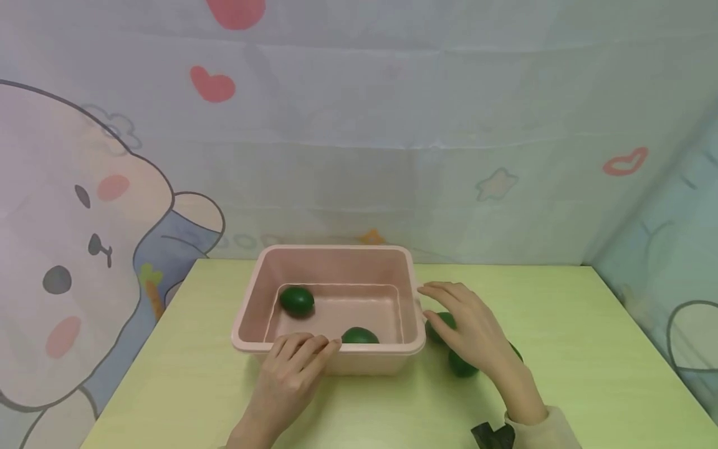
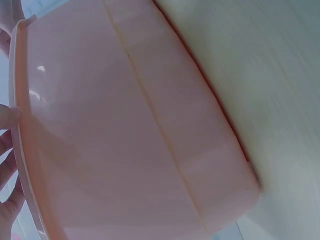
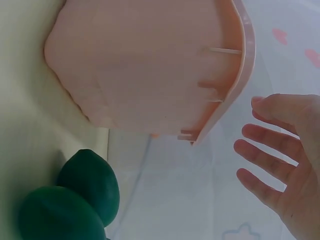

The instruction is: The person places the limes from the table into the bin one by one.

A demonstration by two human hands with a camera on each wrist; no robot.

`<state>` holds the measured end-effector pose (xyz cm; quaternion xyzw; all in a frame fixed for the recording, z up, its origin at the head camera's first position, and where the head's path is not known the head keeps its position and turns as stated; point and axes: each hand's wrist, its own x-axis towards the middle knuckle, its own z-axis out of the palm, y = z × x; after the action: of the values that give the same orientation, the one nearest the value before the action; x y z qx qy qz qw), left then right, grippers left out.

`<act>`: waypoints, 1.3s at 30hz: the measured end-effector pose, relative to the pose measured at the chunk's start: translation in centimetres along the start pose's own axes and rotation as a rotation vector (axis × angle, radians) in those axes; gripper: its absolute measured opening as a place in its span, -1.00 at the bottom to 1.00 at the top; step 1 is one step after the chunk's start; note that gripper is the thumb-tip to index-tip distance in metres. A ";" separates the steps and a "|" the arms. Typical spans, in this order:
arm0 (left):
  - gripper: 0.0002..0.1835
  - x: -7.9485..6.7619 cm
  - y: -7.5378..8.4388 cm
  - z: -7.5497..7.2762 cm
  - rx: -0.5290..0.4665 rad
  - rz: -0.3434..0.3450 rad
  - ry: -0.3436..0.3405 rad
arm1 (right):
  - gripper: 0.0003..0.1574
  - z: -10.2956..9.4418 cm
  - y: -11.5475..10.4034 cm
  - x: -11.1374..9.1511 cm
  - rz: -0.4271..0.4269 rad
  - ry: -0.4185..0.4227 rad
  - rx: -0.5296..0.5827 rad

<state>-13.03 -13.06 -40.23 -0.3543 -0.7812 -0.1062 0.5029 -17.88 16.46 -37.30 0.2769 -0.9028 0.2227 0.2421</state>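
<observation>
A pink plastic bin (image 1: pixel 328 362) sits on the table, with two smooth dark green lime-shaped fruits inside: one fruit (image 1: pixel 297 301) at the back left, another (image 1: pixel 360 336) partly hidden by the front wall. My left hand (image 1: pixel 294 377) grips the front rim, fingers bent over it; in the left wrist view the thumb (image 2: pixel 9 117) lies against the rim. Beside the bin's right rim, my right hand (image 1: pixel 471 324) has spread, slightly bent fingers and holds nothing. Under it are more green fruits (image 1: pixel 462 365), partly covered; the right wrist view shows one (image 3: pixel 90 187) with a pointed tip.
The pale yellow-green table (image 1: pixel 583 362) extends on both sides of the bin. A cloth backdrop (image 1: pixel 359 125) with hearts and a cartoon bear hangs behind it. A black strap (image 1: pixel 493 435) shows near the right sleeve (image 1: pixel 544 430).
</observation>
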 end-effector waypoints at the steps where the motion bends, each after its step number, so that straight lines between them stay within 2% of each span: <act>1: -0.69 0.1 0.0 0.0 -0.001 0.002 0.003 | -0.49 0.0 0.0 -0.2 -0.001 0.009 0.001; 7: -0.70 0.2 -0.1 0.1 -0.001 0.002 0.019 | -0.48 0.2 0.2 -1.5 0.013 0.054 0.012; 14: -0.69 0.2 0.0 0.1 -0.009 -0.010 0.010 | -0.46 0.5 0.4 -3.3 0.074 0.048 0.019; 24: -0.69 0.0 0.0 0.1 -0.011 -0.011 -0.003 | -0.44 1.4 1.3 -5.3 0.109 0.075 0.033; 31: -0.69 0.0 0.0 0.1 -0.011 -0.011 -0.001 | -0.40 1.7 1.9 -6.4 0.116 0.115 0.023; 39: -0.69 0.1 0.0 0.2 -0.014 -0.014 0.003 | -0.38 1.7 2.6 -7.4 0.170 0.131 0.023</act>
<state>-13.14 -12.91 -40.28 -0.3522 -0.7822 -0.1159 0.5007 -14.56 20.42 -43.45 0.1870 -0.9028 0.2702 0.2775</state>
